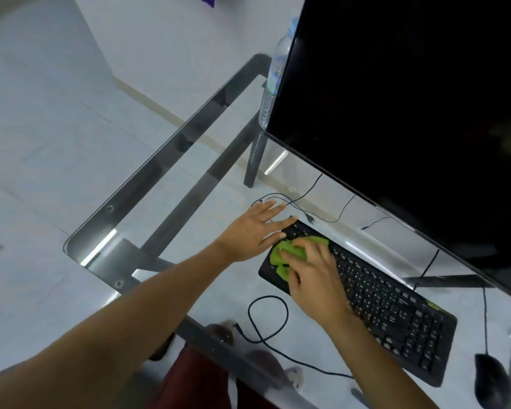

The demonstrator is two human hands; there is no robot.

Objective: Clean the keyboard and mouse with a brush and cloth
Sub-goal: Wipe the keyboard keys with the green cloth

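Keyboard (375,299) under green cloth (292,252), right hand (316,278) pressing, left hand (257,228) flat

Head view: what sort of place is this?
Probably a home or small office computer desk: a glass-topped table holds a large dark monitor, a black keyboard and a wired mouse, over a pale tiled floor.

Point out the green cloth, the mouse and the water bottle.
green cloth (289,251): head view, on the bunched fabric left of the right hand's fingers.
mouse (491,379): head view, on its dark back.
water bottle (275,75): head view, on the clear body beside the monitor's edge.
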